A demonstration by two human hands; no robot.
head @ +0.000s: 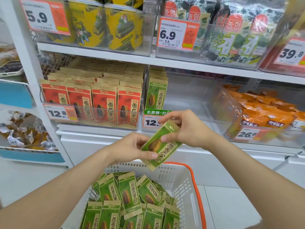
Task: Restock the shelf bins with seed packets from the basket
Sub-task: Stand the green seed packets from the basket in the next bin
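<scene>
A green seed packet [162,150] hangs tilted in front of the shelf, above the basket. My left hand [132,148] pinches its lower left side, and my right hand [186,129] grips its upper end. Below, a white basket [179,180] with an orange handle holds several more green packets [130,194]. On the middle shelf, a clear bin [194,100] has one row of green packets [156,95] standing at its left side. The remainder of that bin is bare.
A clear bin of red seed packets [92,103] fills the shelf to the left. Orange snack bags [267,111] lie in the bin to the right. Yellow cans [107,23] and seaweed packs [234,30] stand on the shelf above. White cabinet fronts [92,146] run below.
</scene>
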